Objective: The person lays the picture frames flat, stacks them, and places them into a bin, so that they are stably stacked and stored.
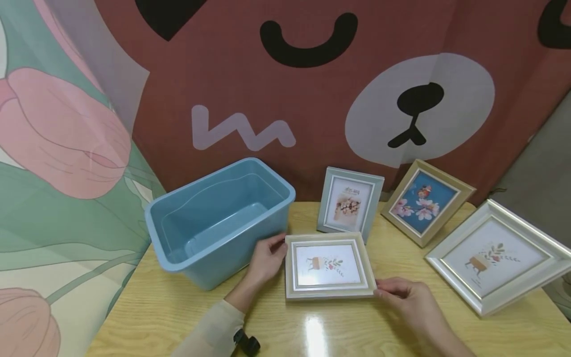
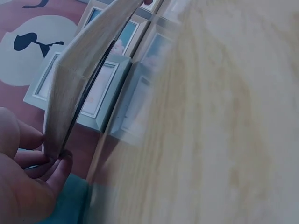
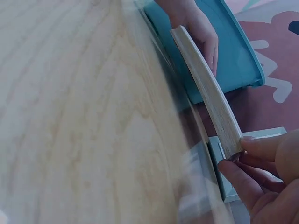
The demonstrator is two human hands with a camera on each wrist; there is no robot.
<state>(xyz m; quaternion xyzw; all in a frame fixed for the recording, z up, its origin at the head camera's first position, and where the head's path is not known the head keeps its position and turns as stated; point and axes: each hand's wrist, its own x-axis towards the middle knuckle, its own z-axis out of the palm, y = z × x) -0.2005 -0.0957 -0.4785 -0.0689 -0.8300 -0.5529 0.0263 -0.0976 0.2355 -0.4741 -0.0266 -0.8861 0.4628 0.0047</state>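
Note:
A cream picture frame [image 1: 330,295] with a plant-pot print is held face up above the table, lying sideways. My left hand [image 1: 266,260] pinches its left edge, thumb on top and fingers beneath. At the opposite edge, my right hand [image 1: 412,302] pinches the lower right corner between thumb and fingers. Both wrist views show the frame's wooden side edge [image 2: 70,79] raised off the tabletop, with fingertips [image 3: 233,170] curled under it. Just behind it stands a grey-blue picture frame [image 1: 323,198] with a flower print.
A blue plastic bin [image 1: 241,250] stands at the left, close beside my left hand. Toward the right are a tan frame [image 1: 403,198] with a bird and blossoms and a large silver-white frame [image 1: 517,292], both propped upright. A bear-printed cloth [image 1: 312,99] hangs behind the wooden table [image 1: 178,307].

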